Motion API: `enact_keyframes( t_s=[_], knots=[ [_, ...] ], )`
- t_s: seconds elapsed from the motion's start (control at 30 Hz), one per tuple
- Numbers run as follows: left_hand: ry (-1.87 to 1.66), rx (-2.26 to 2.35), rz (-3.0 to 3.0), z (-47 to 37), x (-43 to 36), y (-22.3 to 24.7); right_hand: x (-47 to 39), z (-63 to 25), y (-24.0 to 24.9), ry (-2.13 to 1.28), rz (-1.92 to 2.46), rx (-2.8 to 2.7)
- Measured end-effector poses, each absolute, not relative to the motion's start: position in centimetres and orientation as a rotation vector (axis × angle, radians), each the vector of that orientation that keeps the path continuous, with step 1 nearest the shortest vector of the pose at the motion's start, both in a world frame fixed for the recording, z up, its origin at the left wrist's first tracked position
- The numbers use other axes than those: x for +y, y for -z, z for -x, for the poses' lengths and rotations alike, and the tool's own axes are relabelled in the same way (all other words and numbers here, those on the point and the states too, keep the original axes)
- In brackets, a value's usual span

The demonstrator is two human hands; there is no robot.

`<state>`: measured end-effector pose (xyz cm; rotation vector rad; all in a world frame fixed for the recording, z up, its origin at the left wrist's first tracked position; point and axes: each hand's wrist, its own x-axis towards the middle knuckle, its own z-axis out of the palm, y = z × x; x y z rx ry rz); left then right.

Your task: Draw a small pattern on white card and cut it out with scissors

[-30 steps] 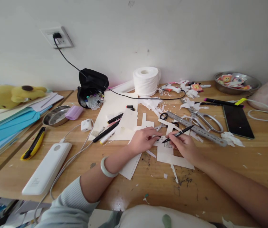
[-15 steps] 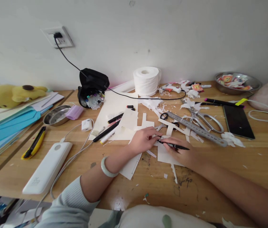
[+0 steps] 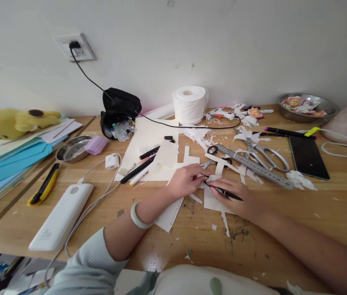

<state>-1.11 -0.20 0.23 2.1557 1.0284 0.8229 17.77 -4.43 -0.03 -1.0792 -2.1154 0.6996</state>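
Note:
My right hand [image 3: 236, 197] is closed around a black marker pen [image 3: 227, 194], its tip against a small piece of white paper [image 3: 213, 178] with dark lines on it. From the left, the curled fingers of my left hand [image 3: 188, 179] pinch that same piece near the pen tip. Just where the fingers meet the paper is partly hidden. Beneath the hands lie a larger white paper piece [image 3: 214, 201] and a sheet with a ruled line [image 3: 171, 217]. Small scissors with black handles [image 3: 212, 150] rest just beyond, partly under paper strips.
A steel ruler [image 3: 253, 166], large metal scissors [image 3: 273, 157] and a phone [image 3: 309, 157] lie to the right. Behind stand a tissue roll [image 3: 189, 108] and a black pen case [image 3: 121, 104]. On the left are a white power bank [image 3: 61, 217] with cables and a yellow cutter [image 3: 44, 186].
The marker's back end has tipped a little lower and nearer to me, with a slight shift of my right hand. My left hand stays nearly where it was.

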Motion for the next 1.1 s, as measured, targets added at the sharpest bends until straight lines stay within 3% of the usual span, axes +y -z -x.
enact_keyframes(
  t_s=[0.37, 0.77, 1.1],
  knots=[
    [-0.806, 1.048, -2.162, 1.1, -0.2, -0.2, -3.9, -18.1, 1.1, -0.648, 1.265, -2.012],
    [-0.826, 1.025, -2.152, 1.2, -0.2, -0.3, -3.8, -18.6, 0.0, -0.825, 1.373, -1.844],
    [-0.844, 1.016, -2.158, 1.3, -0.2, -0.1, -3.1, -19.6, -2.1, -0.788, 1.865, -2.033]
  ],
)
